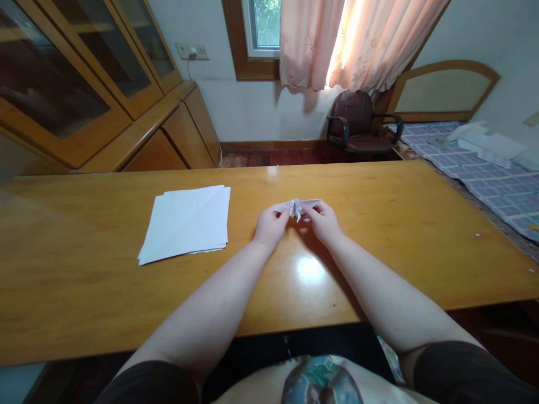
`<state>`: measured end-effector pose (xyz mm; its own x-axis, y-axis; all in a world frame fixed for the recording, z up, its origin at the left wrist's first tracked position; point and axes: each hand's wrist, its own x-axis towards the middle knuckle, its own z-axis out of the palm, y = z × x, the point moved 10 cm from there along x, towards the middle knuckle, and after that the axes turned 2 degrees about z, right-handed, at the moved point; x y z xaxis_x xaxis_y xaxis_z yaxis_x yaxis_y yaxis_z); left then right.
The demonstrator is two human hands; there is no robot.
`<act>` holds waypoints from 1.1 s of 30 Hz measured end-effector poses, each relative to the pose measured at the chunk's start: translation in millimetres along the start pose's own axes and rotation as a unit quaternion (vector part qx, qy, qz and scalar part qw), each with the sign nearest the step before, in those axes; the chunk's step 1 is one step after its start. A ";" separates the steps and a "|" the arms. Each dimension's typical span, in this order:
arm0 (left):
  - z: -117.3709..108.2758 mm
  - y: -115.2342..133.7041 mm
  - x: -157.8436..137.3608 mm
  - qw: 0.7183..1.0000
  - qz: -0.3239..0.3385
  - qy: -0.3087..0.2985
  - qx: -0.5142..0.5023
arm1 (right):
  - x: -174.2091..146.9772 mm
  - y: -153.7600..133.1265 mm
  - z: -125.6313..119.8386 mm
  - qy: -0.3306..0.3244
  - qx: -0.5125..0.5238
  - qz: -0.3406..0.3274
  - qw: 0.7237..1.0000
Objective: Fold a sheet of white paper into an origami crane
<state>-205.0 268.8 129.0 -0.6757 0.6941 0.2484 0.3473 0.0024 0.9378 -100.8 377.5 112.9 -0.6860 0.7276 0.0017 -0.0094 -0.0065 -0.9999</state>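
head view: folded paper (298, 207) sits pinched between left hand (270, 225) and right hand (323, 220), both grasping it.

Your fingers cover part of the folded paper (298, 207); its folds are too small to make out.

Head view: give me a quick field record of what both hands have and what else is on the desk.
left hand: pinching the left side of the folded paper piece
right hand: pinching its right side
folded paper piece: small, white, held just above the wooden desk
stack of white paper sheets: lying flat on the desk, left of the hands, untouched
office chair: beyond the desk's far edge
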 end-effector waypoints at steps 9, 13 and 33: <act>16.1 -34.4 1.3 0.970 -0.133 -0.023 -0.203 | 1.7 10.3 0.4 -0.016 0.026 0.070 0.997; 22.3 -44.5 -3.7 0.929 -0.206 -0.017 -0.307 | 1.2 11.8 1.8 -0.020 0.053 0.088 0.995; -7.6 -64.0 1.7 0.909 -0.263 0.097 -0.309 | 12.3 26.9 -24.3 0.054 0.028 0.100 0.993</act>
<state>-233.3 264.3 71.3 -0.7656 0.5735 -0.2915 -0.4473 -0.1490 0.8819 -91.8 402.9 85.7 -0.5970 0.7768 -0.2004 0.0770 -0.1931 -0.9781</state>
